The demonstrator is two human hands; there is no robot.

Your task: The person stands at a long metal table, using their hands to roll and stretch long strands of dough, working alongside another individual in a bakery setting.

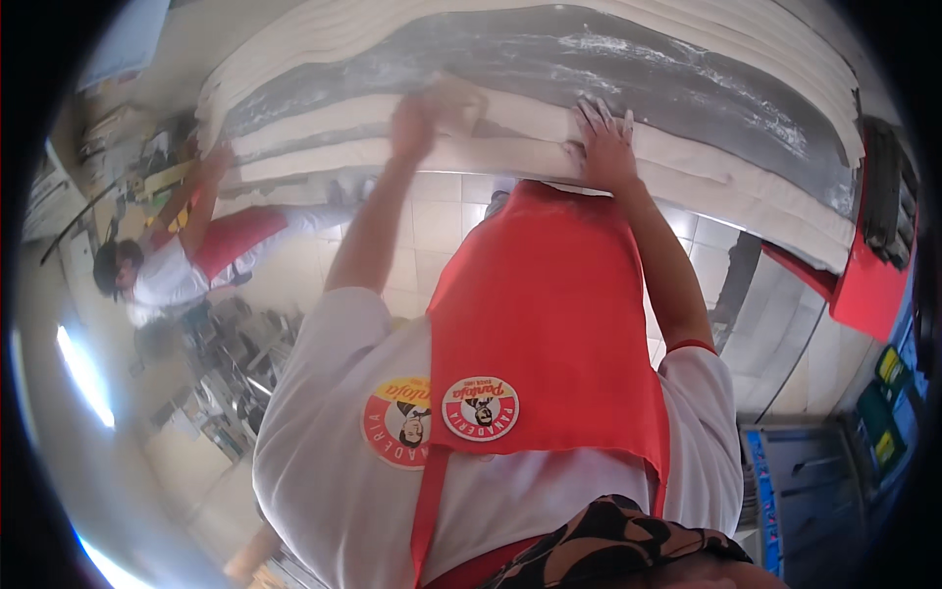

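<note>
Long pale strips of dough [520, 155] lie side by side along the near edge of a grey, flour-dusted work table [677, 93]. My right hand [603, 147] rests on the near strips, its fingers apart and white with flour. To its left, my left hand [414, 130] is over the same strips, smeared by motion, so its fingers do not show clearly. Right beside it is a blurred pale tan piece [457, 104]; whether the hand holds it cannot be told. Further layered strips of dough [363, 31] curve along the table's far side.
A co-worker [186, 245] in a white shirt and red apron reaches to the table's left end. Red panels and a stack of dark trays [888, 196] stand at the right end. Metal equipment [221, 363] is behind on the left. Pale floor tiles [437, 211] show below the table.
</note>
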